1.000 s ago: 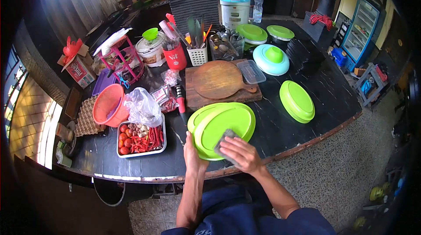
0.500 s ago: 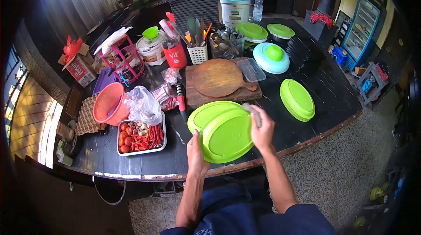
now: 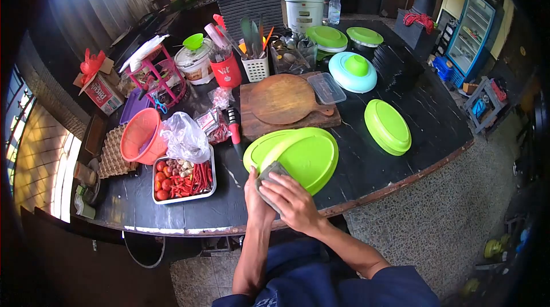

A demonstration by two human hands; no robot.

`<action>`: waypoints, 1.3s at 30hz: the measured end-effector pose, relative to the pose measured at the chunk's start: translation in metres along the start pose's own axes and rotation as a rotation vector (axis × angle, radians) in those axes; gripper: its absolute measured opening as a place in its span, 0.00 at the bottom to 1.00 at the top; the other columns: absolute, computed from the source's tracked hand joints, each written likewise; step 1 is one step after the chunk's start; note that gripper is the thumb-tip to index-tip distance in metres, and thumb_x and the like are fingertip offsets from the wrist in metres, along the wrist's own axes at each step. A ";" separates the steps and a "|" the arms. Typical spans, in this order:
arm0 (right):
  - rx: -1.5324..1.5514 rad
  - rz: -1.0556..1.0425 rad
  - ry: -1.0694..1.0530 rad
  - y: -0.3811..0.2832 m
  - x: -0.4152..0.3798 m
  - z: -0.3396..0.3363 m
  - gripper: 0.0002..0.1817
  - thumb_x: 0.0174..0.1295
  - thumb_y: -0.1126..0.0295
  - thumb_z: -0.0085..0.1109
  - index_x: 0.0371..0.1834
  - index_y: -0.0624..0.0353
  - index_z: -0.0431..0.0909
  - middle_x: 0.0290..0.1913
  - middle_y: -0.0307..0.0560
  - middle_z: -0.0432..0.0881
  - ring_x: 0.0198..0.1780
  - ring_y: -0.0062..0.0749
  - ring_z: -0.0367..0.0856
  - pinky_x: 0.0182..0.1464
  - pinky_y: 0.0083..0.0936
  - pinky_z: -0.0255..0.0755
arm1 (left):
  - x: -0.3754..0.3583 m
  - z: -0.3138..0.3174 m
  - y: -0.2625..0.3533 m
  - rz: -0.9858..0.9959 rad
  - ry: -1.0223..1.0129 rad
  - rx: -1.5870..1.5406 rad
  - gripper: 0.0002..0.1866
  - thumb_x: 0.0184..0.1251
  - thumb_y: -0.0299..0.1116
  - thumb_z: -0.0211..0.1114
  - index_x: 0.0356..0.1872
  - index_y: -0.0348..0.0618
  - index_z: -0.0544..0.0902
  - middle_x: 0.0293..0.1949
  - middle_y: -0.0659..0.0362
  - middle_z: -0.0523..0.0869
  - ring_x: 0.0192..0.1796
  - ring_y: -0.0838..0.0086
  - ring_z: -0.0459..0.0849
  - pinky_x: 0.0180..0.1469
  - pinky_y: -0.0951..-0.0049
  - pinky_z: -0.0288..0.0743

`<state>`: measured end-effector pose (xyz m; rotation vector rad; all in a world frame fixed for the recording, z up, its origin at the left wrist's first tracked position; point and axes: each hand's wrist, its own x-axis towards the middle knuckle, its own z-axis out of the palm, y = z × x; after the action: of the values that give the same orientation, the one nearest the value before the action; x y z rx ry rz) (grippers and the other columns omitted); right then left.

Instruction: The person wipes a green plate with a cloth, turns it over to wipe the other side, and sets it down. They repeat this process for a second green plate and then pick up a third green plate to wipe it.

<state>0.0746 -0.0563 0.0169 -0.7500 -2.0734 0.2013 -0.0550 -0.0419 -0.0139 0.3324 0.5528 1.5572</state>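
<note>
A green oval plate (image 3: 306,158) is tilted up over the front of the black table, its rim gripped at the lower left by my left hand (image 3: 258,201). Behind it and to its left another green oval plate (image 3: 260,149) partly shows. My right hand (image 3: 292,202) presses a grey cloth (image 3: 274,176) against the lower left rim of the front plate, close to my left fingers. The cloth covers part of that rim and some of my left fingertips. To the right lies a stack of green oval plates (image 3: 388,127) on the tabletop.
A round wooden board (image 3: 283,100) rests on a thicker block behind the plates. On the left stand a metal tray (image 3: 186,198) of tomatoes and chillies, a plastic bag (image 3: 184,138) and an orange basket (image 3: 140,141). The table's edge (image 3: 401,182) curves along the right.
My right hand has moved with the cloth from the plate's upper right rim down to its lower left. The plate has turned in my left hand.
</note>
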 end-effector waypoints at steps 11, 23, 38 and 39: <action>-0.143 -0.145 0.032 0.048 -0.048 -0.014 0.22 0.66 0.73 0.64 0.64 0.51 0.81 0.67 0.42 0.82 0.73 0.38 0.74 0.76 0.42 0.68 | 0.008 -0.008 0.005 -0.094 0.236 -0.117 0.30 0.86 0.54 0.41 0.72 0.41 0.71 0.69 0.53 0.79 0.70 0.61 0.77 0.74 0.55 0.69; -0.083 0.366 0.455 0.101 -0.004 -0.051 0.24 0.64 0.88 0.51 0.65 0.67 0.76 0.65 0.61 0.80 0.71 0.58 0.76 0.71 0.45 0.71 | -0.004 -0.003 0.002 0.035 0.169 0.107 0.29 0.86 0.52 0.45 0.69 0.37 0.73 0.64 0.51 0.82 0.63 0.62 0.84 0.65 0.57 0.79; 0.017 0.227 0.203 0.010 -0.043 0.003 0.25 0.58 0.87 0.57 0.60 0.62 0.83 0.65 0.53 0.83 0.72 0.54 0.75 0.73 0.47 0.68 | 0.006 0.001 0.000 0.204 0.318 0.031 0.29 0.87 0.53 0.44 0.63 0.33 0.76 0.56 0.49 0.86 0.56 0.63 0.88 0.59 0.59 0.82; 0.017 0.171 0.195 0.004 -0.043 0.011 0.24 0.61 0.84 0.58 0.62 0.60 0.83 0.67 0.50 0.81 0.73 0.51 0.74 0.73 0.48 0.68 | 0.004 0.005 0.001 0.206 0.319 0.028 0.29 0.87 0.53 0.44 0.63 0.33 0.76 0.56 0.49 0.86 0.56 0.63 0.88 0.59 0.59 0.82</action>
<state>0.0859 -0.0768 -0.0215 -0.9010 -1.8229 0.2312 -0.0536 -0.0370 -0.0102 0.1646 0.8086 1.8173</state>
